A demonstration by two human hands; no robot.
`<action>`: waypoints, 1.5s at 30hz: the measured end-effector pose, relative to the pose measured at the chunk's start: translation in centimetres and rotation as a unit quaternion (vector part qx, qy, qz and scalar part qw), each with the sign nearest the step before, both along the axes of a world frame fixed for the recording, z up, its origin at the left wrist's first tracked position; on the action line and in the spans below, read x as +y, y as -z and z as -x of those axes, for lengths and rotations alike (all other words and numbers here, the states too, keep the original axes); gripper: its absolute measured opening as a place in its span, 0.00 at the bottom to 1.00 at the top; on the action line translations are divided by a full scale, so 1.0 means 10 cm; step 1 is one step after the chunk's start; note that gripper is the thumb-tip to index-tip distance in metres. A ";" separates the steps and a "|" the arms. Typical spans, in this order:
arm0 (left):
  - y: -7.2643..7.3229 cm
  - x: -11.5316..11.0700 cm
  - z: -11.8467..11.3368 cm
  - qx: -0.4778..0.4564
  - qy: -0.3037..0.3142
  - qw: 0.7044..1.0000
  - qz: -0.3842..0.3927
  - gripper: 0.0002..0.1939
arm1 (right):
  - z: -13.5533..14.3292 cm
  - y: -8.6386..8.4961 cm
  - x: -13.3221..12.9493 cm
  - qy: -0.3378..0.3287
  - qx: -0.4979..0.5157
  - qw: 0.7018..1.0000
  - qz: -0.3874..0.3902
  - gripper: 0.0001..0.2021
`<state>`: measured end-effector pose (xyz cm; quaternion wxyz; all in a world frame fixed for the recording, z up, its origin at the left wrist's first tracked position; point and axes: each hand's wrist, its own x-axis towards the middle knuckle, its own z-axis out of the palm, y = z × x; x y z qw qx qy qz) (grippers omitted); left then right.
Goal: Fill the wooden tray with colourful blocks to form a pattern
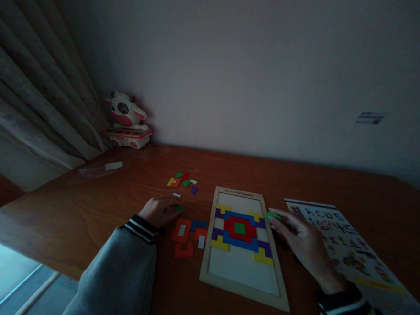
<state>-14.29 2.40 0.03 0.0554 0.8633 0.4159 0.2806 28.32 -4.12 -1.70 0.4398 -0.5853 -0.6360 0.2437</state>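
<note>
Pinching a flat green piece (pixel 272 214), the right hand (pixel 305 238) is at the rim of the rectangular wooden tray (pixel 244 290); the left hand (pixel 158 211) curves by another green piece (pixel 179 208), its grip I cannot tell

At twelve o'clock my board (pixel 239 275) is showing a green centre ringed in red, blue, purple and yellow. At two o'clock my right cuff (pixel 350 309) is showing pale stripes on black.
</note>
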 end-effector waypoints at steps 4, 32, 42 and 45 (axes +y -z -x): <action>-0.09 -0.03 -0.35 -0.108 0.059 0.992 -0.038 0.10 | 0.11 -0.08 -0.06 -0.013 0.058 0.998 0.017 0.21; -0.01 -0.03 -1.00 -0.054 0.301 0.951 -0.047 0.08 | 0.19 0.04 -0.09 -0.064 -0.144 0.987 -0.040 0.13; -0.07 -0.04 -0.99 -0.004 0.294 0.955 -0.039 0.11 | 0.18 0.02 -0.10 -0.070 -0.139 0.987 -0.031 0.14; -0.05 -0.05 -0.98 -0.002 0.292 0.956 -0.042 0.11 | 0.20 0.00 -0.10 -0.073 -0.142 0.987 -0.028 0.13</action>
